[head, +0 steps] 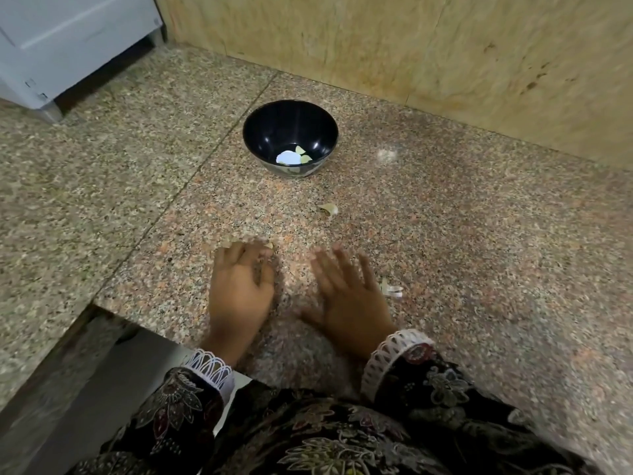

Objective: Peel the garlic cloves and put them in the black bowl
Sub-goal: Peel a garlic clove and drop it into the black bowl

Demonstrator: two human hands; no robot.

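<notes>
Garlic peeling under way at a speckled stone table.
A few peeled cloves lie in the black bowl; one unpeeled clove waits nearby. Left hand curls over something unclear; right hand is spread, holding nothing.

I found no text, label, brand, number or sign that I could read anywhere in the head view. The only candidates were two small dark marks on the pale appliance at the upper left, near its lower edge, and they were too small and blurred for me to make out as letters or figures.
</notes>
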